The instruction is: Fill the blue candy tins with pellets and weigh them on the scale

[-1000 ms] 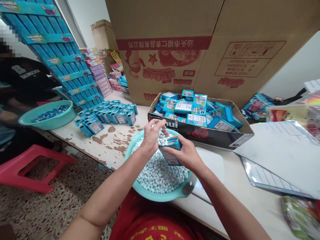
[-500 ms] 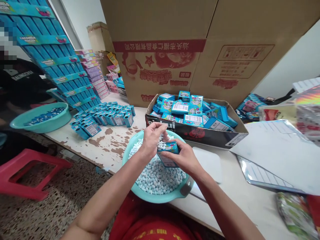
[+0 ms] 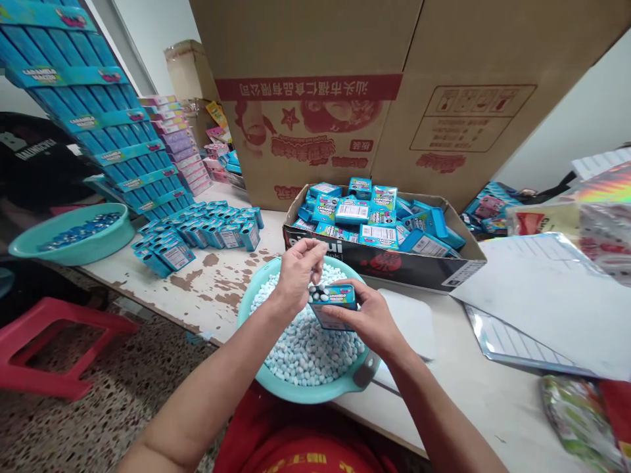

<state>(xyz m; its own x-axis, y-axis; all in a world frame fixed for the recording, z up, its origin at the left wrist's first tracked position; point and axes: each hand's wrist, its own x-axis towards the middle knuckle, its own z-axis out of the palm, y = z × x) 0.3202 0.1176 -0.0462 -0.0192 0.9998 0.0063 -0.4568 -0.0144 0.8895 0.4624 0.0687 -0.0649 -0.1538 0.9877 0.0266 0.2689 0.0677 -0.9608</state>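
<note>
My right hand (image 3: 369, 312) grips a small blue candy box (image 3: 338, 297), tilted over a basin of candy. Several pale, pebble-like candies (image 3: 319, 293) heap at the box's opening on its left end. Just above that opening is my left hand (image 3: 300, 272), with its fingers curled together; whatever they may hold is hidden. Below both hands, the turquoise basin (image 3: 310, 394) is filled with loose white and pale-blue candies (image 3: 313, 355). Its rim sits at the table's front edge, close to my red clothing.
Behind the basin, a carton (image 3: 409, 266) holds many blue boxes. Blue boxes with openings (image 3: 217, 226) stand in rows on the left, near another turquoise basin (image 3: 73, 246) and tall stacked displays (image 3: 98, 125). White sheets (image 3: 542, 289) lie right; a red stool (image 3: 59, 348) stands left.
My left hand's fingers have lifted slightly off the box opening, leaving candies heaped there. My right hand has tilted the box a little. The view has shifted slightly.
</note>
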